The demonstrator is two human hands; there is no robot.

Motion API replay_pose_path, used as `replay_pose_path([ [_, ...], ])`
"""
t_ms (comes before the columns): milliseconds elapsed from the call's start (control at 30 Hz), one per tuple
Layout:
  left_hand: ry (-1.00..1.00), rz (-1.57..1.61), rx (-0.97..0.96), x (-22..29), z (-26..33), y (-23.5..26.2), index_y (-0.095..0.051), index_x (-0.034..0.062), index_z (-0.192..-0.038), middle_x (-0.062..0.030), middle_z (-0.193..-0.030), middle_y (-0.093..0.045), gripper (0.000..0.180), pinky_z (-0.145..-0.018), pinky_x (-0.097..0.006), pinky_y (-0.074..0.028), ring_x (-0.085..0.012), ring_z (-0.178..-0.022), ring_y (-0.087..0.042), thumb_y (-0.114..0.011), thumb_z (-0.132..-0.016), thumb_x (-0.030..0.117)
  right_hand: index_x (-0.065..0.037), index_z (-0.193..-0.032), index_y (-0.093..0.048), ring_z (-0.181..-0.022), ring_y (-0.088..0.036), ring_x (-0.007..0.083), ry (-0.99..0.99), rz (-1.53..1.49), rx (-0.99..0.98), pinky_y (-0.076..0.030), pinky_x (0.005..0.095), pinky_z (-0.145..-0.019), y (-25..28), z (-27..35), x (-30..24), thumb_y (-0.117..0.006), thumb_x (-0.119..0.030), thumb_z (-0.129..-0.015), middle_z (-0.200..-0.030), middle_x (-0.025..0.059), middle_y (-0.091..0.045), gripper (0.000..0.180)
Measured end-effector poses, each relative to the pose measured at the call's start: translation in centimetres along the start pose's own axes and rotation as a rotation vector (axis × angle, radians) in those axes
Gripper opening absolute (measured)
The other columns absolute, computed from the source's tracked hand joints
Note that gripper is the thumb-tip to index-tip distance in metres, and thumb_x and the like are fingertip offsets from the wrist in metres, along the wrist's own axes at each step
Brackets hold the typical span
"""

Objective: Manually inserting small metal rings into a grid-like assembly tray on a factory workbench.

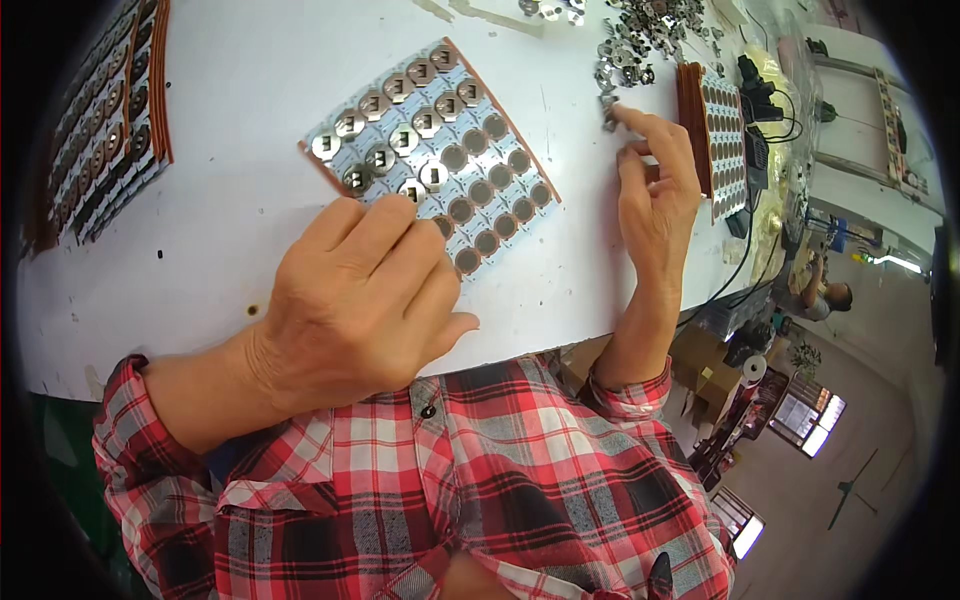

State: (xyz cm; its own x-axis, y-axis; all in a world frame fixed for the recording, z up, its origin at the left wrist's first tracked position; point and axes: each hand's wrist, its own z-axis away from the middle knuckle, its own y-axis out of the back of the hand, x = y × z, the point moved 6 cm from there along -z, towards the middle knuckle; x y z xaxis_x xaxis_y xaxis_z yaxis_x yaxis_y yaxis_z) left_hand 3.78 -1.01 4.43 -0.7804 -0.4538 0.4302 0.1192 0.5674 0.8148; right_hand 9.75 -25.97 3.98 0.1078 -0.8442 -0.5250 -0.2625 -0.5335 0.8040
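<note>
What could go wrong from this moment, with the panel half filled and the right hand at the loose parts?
1. The left hand covers part of the panel; a nudge might knock loose the metal clips already placed.
2. The right hand reaches with one fingertip into the clip pile; it may drag several or flick one away.
3. The stack of panels sits near the table edge and might get knocked off.

Your head camera looks steeply down, close over the white table (230, 240); its far edge sits toward twelve o'clock.
</note>
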Motion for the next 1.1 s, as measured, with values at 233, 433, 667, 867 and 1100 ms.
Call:
replay_pose_path([
  [233,0.004,0.117,0.152,-1.5,-0.6,1.2,-0.067,-0.0011,-0.086,-0.012,-0.089,-0.066,0.038,-0.063,-0.039,-0.051,-0.0318,-0.081,-0.064,-0.086,-0.058,0.015,0.001,-0.104,-0.069,-0.087,-0.064,0.0084,-0.178,-0.344,0.03,-0.053,0.0235,-0.072,-0.3,0.9,1.3,-0.066,0.005,-0.094,-0.102,0.0051,-0.068,0.011],
  [433,0.014,0.13,0.187,-3.1,-0.7,1.9,-0.067,-0.0006,-0.088,-0.0131,-0.089,-0.066,0.031,-0.062,-0.039,-0.051,-0.0332,-0.079,-0.064,-0.086,-0.066,0.009,0.0,-0.103,-0.071,-0.077,-0.062,0.006,-0.022,-0.295,-0.074,-0.05,0.0229,-0.066,-0.7,1.9,-0.4,-0.072,0.004,-0.09,-0.092,0.0009,-0.069,0.013],
  [667,-0.005,0.115,0.204,-3.3,-0.3,2.1,-0.067,-0.0011,-0.087,-0.013,-0.088,-0.066,0.028,-0.062,-0.039,-0.051,-0.032,-0.078,-0.064,-0.085,-0.066,0.004,-0.001,-0.093,-0.069,-0.064,-0.057,0.0096,0.231,0.133,0.067,-0.046,0.0206,-0.061,-2.7,1.4,-2.5,-0.073,-0.001,-0.09,-0.083,0.0058,-0.063,0.005],
  [867,-0.044,0.136,0.257,-2.9,-0.7,2.0,-0.064,0.0007,-0.081,-0.0094,-0.08,-0.063,0.027,-0.058,-0.037,-0.047,-0.027,-0.07,-0.061,-0.084,-0.063,0.003,-0.002,-0.105,-0.071,-0.071,-0.057,0.0052,-0.104,-0.207,-0.132,-0.045,0.0198,-0.062,-1.3,0.5,0.3,-0.07,-0.002,-0.093,-0.09,0.0017,-0.067,0.012],
  [1100,-0.041,0.191,0.265,-3.1,-0.4,2.1,-0.066,0.0014,-0.084,-0.0106,-0.082,-0.065,0.024,-0.06,-0.037,-0.049,-0.0283,-0.071,-0.062,-0.082,-0.066,-0.001,-0.001,-0.109,-0.074,-0.076,-0.059,0.0089,0.171,-0.126,-0.155,-0.048,0.0224,-0.069,-1.4,-0.5,-0.7,-0.067,0.009,-0.09,-0.092,0.004,-0.068,0.023],
])
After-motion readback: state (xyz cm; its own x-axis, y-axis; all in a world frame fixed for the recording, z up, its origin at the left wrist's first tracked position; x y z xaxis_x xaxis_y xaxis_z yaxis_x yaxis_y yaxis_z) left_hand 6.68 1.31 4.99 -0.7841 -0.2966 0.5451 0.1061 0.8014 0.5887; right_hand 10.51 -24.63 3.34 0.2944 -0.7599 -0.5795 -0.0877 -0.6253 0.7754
